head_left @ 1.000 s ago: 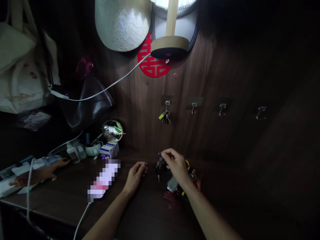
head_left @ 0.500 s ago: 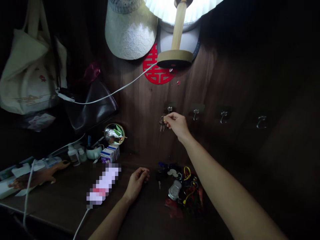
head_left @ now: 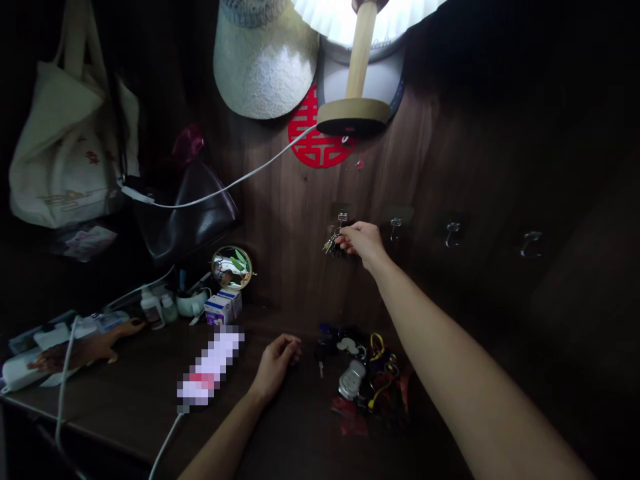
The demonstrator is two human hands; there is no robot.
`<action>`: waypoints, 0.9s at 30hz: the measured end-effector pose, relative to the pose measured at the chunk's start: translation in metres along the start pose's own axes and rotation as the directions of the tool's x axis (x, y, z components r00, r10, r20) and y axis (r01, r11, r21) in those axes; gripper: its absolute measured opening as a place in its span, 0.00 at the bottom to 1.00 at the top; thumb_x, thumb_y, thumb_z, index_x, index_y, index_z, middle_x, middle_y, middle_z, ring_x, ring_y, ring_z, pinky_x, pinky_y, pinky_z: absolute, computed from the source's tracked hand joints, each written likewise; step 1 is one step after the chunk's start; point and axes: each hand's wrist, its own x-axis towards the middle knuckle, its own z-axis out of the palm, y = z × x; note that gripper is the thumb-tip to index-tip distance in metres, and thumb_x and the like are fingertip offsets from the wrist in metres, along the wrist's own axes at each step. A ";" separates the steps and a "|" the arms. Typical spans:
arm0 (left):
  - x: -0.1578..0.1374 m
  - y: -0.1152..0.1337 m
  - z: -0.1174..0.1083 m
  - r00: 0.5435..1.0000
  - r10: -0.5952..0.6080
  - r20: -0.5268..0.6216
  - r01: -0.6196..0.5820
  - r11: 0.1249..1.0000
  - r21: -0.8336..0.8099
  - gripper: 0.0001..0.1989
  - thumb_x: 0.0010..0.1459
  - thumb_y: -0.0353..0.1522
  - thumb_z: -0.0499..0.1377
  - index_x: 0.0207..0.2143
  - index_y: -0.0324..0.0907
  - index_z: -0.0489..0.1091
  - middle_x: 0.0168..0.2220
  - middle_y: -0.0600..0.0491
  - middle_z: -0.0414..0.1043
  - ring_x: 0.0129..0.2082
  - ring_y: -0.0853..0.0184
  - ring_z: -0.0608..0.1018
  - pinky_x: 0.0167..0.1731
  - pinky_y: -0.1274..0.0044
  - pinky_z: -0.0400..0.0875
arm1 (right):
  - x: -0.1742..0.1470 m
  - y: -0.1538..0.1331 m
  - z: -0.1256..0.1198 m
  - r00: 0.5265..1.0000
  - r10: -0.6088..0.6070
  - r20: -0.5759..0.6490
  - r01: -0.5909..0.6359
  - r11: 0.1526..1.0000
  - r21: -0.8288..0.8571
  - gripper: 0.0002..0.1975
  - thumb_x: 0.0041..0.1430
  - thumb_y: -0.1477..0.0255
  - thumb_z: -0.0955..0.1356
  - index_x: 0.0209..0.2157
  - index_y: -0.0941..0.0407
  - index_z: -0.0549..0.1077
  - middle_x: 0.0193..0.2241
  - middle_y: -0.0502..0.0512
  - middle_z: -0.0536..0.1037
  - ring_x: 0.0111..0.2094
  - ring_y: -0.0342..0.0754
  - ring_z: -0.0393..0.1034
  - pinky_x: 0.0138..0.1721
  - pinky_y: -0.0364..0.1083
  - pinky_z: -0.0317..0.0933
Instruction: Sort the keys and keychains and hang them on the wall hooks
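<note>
My right hand (head_left: 364, 241) is closed on a bunch of keys (head_left: 331, 244) at the leftmost wall hook (head_left: 343, 218). The ring is up by the lower part of that hook; whether it hangs on it I cannot tell. My left hand (head_left: 278, 361) rests on the dark tabletop (head_left: 280, 433), fingers curled and nothing visible in them. To its right lies a pile of keys and cords: a loose key (head_left: 321, 368), a silver oval fob (head_left: 352, 379), a yellow cord (head_left: 376, 347) and a red piece (head_left: 350, 421).
More hooks (head_left: 395, 228) line the wall to the right. A lamp (head_left: 361, 63) and hats (head_left: 267, 67) hang above, its white cable (head_left: 240, 179) running left. Bags (head_left: 75, 147) hang at left. A round mirror (head_left: 232, 268), small boxes (head_left: 223, 307) and a blurred-out slab (head_left: 213, 367) stand or lie left.
My right hand has brought the keys slightly right, and they now fan out to the left below the hook. My left hand stays in place. The view has shifted slightly.
</note>
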 end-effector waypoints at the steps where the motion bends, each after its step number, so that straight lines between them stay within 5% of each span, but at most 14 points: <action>1: 0.000 0.000 0.000 1.000 0.000 -0.002 0.000 1.000 0.008 0.19 0.47 0.46 0.59 0.31 0.39 0.69 0.23 0.56 0.67 0.22 0.72 0.68 0.24 0.80 0.62 | -0.001 0.000 0.000 1.000 0.021 0.005 -0.022 0.999 0.024 0.08 0.48 0.80 0.65 0.20 0.57 0.64 0.15 0.48 0.74 0.12 0.36 0.63 0.11 0.34 0.51; 11: 0.001 -0.002 -0.001 1.000 -0.003 -0.003 0.003 1.000 0.012 0.18 0.48 0.45 0.59 0.32 0.38 0.69 0.23 0.56 0.68 0.23 0.72 0.68 0.24 0.81 0.62 | -0.007 0.006 -0.002 0.990 0.131 0.051 -0.137 0.983 0.126 0.10 0.52 0.77 0.65 0.19 0.58 0.64 0.12 0.50 0.72 0.10 0.37 0.60 0.10 0.35 0.51; 17: 0.003 -0.007 -0.002 1.000 0.010 0.009 -0.010 1.000 0.025 0.17 0.50 0.44 0.58 0.32 0.38 0.69 0.23 0.56 0.67 0.23 0.73 0.68 0.25 0.80 0.62 | -0.023 0.017 -0.002 0.996 0.051 0.079 -0.060 0.991 0.122 0.09 0.52 0.75 0.65 0.19 0.57 0.64 0.14 0.49 0.73 0.11 0.36 0.62 0.10 0.35 0.49; 27: -0.001 -0.001 -0.001 1.000 -0.010 -0.009 0.010 1.000 0.018 0.18 0.48 0.45 0.59 0.31 0.38 0.70 0.23 0.56 0.68 0.22 0.72 0.69 0.24 0.80 0.63 | -0.069 0.065 -0.007 0.979 0.104 0.176 -0.120 0.990 0.081 0.10 0.48 0.68 0.67 0.21 0.57 0.64 0.15 0.49 0.74 0.12 0.37 0.62 0.11 0.35 0.49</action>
